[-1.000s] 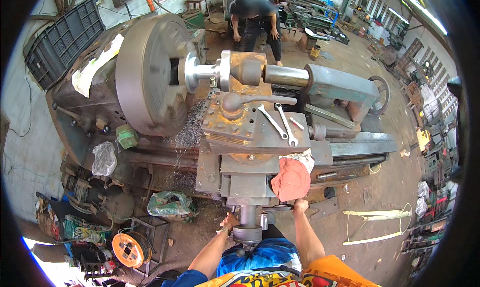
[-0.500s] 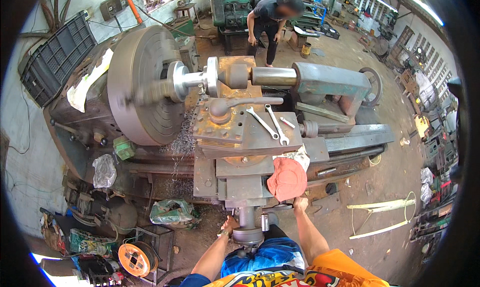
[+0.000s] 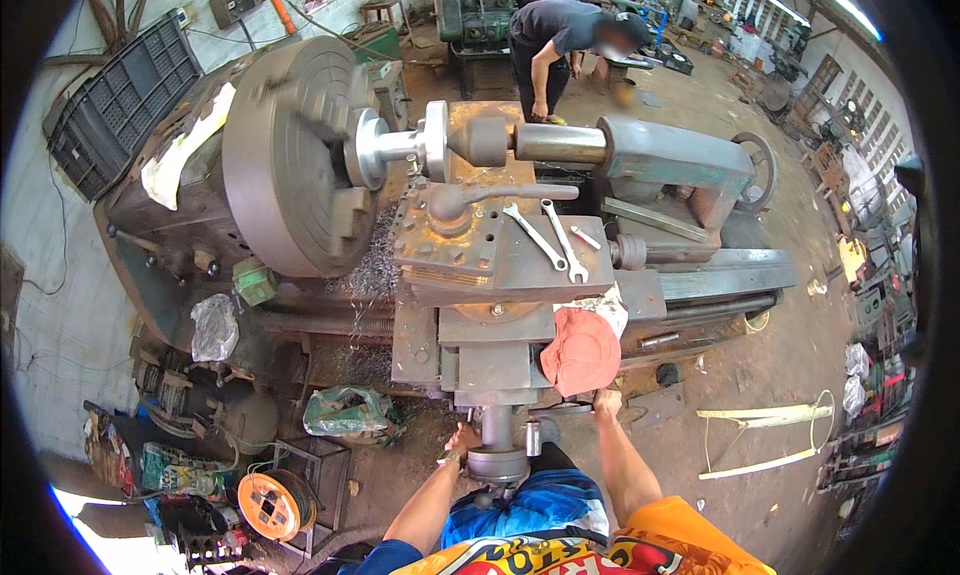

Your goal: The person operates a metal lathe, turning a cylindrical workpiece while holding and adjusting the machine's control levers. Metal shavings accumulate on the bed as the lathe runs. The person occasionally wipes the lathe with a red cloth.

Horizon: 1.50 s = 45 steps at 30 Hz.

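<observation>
A big lathe stands before me; its round chuck (image 3: 292,165) is blurred by turning. A shiny stepped metal workpiece (image 3: 405,145) spans from the chuck to the tailstock centre (image 3: 484,142). My left hand (image 3: 462,442), fingers curled, is at the left side of the cross-slide handwheel (image 3: 498,465); what it grips is hidden. My right hand (image 3: 607,403) is closed at the end of a dark crank handle (image 3: 562,410), just below a red cap (image 3: 580,353). The tool post (image 3: 446,225) with its long lever sits close in front of the workpiece.
Two spanners (image 3: 538,240) lie on the slide. The tailstock (image 3: 670,155) stands right. A person (image 3: 560,50) bends behind the lathe. Metal chips (image 3: 372,260) lie beneath the chuck. A green bag (image 3: 350,413) and an orange cable reel (image 3: 270,512) are at lower left.
The chuck has turned, its jaws in a different position. Behind the lathe the person has bent lower and shifted right. The view has moved slightly; both my hands stay in about the same places.
</observation>
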Each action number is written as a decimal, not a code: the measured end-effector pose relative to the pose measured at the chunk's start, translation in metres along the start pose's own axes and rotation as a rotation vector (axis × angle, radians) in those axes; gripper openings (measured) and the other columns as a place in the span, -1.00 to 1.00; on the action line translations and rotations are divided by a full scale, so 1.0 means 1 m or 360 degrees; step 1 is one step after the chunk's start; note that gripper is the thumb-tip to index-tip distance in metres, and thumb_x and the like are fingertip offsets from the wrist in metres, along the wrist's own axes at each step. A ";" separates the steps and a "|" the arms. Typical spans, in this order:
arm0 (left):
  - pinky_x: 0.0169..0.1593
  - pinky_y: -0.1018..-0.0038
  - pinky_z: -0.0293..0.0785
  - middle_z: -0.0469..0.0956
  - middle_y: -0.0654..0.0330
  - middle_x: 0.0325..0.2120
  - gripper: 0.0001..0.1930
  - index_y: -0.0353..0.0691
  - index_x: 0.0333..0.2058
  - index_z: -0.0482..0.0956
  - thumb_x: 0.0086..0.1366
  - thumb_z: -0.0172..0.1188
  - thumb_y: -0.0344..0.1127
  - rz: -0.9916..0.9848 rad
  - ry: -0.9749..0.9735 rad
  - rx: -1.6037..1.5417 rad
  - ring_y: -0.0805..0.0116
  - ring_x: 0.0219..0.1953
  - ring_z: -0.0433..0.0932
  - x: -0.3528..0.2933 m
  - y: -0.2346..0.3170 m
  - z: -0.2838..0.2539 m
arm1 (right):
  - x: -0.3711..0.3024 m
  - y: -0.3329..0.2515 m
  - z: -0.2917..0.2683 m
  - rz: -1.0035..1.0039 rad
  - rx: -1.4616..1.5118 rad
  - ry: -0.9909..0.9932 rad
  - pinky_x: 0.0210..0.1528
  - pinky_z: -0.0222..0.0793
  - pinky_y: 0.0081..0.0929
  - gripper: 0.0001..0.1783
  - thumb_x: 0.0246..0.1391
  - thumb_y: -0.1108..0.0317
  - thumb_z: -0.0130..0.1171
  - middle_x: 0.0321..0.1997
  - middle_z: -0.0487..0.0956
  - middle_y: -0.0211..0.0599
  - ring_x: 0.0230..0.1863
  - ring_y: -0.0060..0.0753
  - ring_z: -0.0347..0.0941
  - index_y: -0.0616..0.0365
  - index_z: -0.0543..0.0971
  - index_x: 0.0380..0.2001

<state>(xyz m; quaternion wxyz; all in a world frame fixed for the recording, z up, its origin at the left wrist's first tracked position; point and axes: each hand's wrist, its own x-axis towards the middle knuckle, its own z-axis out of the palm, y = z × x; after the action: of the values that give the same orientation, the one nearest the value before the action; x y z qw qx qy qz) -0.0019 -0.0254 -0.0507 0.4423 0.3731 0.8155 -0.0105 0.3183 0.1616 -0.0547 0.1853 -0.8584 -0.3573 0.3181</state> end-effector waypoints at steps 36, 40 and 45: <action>-0.02 0.13 0.52 0.60 -0.11 -0.14 -0.39 -0.26 0.09 0.31 0.24 0.01 0.10 -0.0054 0.0087 -0.0107 -0.03 -0.05 0.59 0.014 -0.021 0.034 | 0.008 0.000 -0.021 -0.0101 0.0080 -0.0486 -0.51 0.55 -0.29 -0.91 0.02 0.42 0.12 -0.51 0.58 -0.12 -0.49 -0.35 0.55 0.18 0.54 -0.50; -0.06 0.11 0.53 0.59 -0.12 -0.15 -0.42 -0.29 0.02 0.34 0.23 0.04 0.10 -0.0093 0.0095 -0.0122 -0.05 -0.07 0.60 0.000 -0.009 0.019 | 0.005 -0.005 -0.023 0.0112 0.0316 -0.0532 -0.45 0.55 -0.19 -0.86 0.01 0.31 0.15 -0.45 0.56 -0.18 -0.45 -0.29 0.53 0.13 0.54 -0.52; -0.10 0.09 0.54 0.59 -0.14 -0.16 -0.44 -0.31 -0.05 0.38 0.22 0.07 0.09 -0.0139 0.0155 -0.0113 -0.08 -0.10 0.61 -0.019 0.009 0.000 | 0.003 -0.008 -0.024 0.0347 0.0508 -0.0522 -0.40 0.56 -0.13 -0.73 0.07 0.14 0.09 -0.36 0.52 -0.21 -0.35 -0.12 0.53 0.11 0.54 -0.51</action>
<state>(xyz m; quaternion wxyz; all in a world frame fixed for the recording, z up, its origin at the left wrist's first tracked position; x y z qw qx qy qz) 0.0100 -0.0303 -0.0340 0.4141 0.3211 0.8515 0.0174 0.3322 0.1673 -0.0343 0.2226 -0.7887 -0.2331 0.5236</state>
